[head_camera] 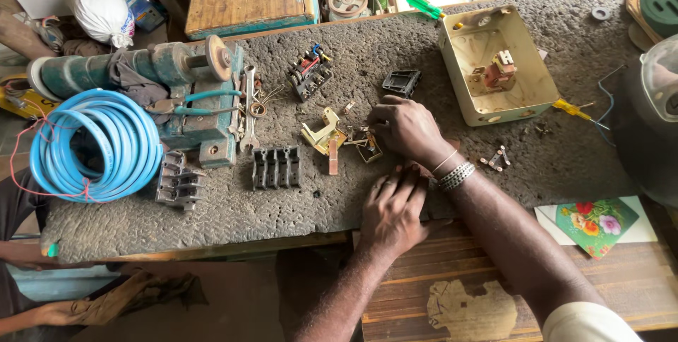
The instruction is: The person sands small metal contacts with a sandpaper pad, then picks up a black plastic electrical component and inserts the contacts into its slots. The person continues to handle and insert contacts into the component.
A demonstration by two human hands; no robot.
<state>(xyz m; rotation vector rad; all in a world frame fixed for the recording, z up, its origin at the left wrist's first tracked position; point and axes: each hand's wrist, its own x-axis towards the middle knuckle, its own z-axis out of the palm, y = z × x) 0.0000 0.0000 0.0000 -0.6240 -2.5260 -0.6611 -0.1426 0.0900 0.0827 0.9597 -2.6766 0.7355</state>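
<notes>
Fingers of our left hand (pixel 392 211) lie flat and close together on the gray mat (pixel 424 67), low in the middle of the frame, holding nothing. Fingers of our right hand (pixel 408 128) curl down just above it, tips together on a small brass part (pixel 366 146). We cannot tell if they pinch it or only press it.

Going from the left of the frame, we see a blue hose coil (pixel 95 144), then a green grinder (pixel 176 81) with pliers (pixel 194 102) lying on it. Next come a gray block (pixel 178 181) and a black block (pixel 277 167). Near the middle sits a bent yellow metal piece (pixel 323 132), just beside the brass part. Above them are a switch part with wires (pixel 308 72) and a small black frame (pixel 401 82). On the right is a cream metal box (pixel 494 67) with a little part inside, and a yellow screwdriver (pixel 572 110) past it.

We think the small part is fiddly, so we should go slow. We should keep the left hand flat to stay steady. We should grip the part near its middle with the tips so it does not flick away. We should keep it over the mat, close to the yellow piece, so tiny bits do not roll off.
</notes>
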